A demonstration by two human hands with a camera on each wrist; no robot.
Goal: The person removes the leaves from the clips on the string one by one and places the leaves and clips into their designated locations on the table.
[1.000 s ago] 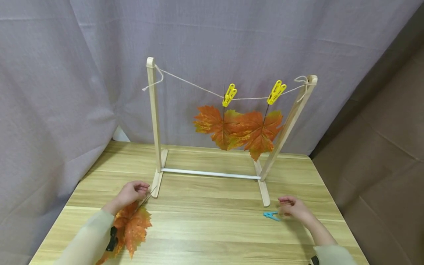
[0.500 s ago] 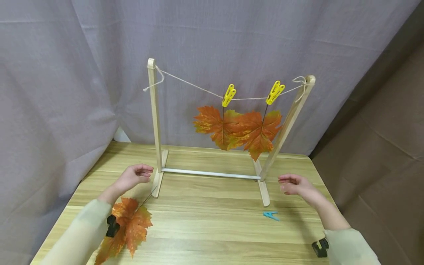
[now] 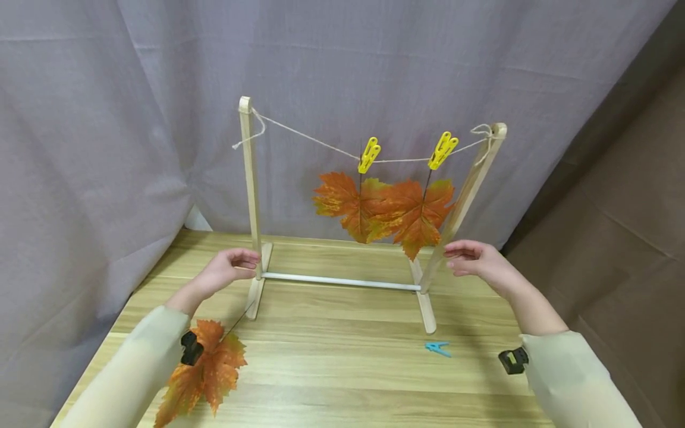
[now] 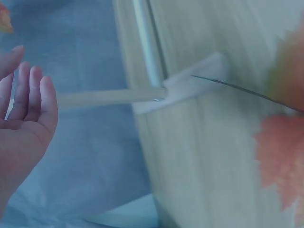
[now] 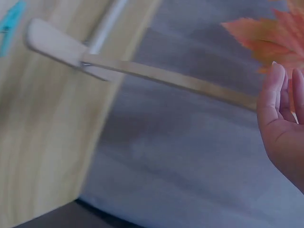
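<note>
Two bare hands flank a pale wooden stand (image 3: 253,208), each with fingers loosely bent and a little spread, holding nothing. The left hand (image 3: 225,272) lies beside the lower part of the stand's left post (image 3: 248,160); the right hand (image 3: 481,264) lies beside the lower part of its right post (image 3: 476,172). Whether fingertips touch wood cannot be told. The step in hand appears to be taking the stand by both posts; done well, it probably calls for a light, even grip at matching heights, so that the frame stays level and its load does not swing. The dark stem (image 3: 235,324) reaching onto the stand's left foot (image 3: 254,297) could snag if the stand shifts.

Between the posts run one thin beige cord (image 3: 310,138) and, low down, one round white rod (image 3: 339,280). Two yellow plastic pegs (image 3: 369,156) clip two overlapping orange-and-yellow lobed leaves (image 3: 420,214) to the cord, nearer the right post. The stand rests on one wood-grained table (image 3: 342,362). In front of its left foot lies similar foliage (image 3: 218,370), one leaf or more, partly hidden; before its right foot lies one light-blue plastic peg (image 3: 439,348). One grey fabric curtain (image 3: 342,53) hangs behind.
</note>
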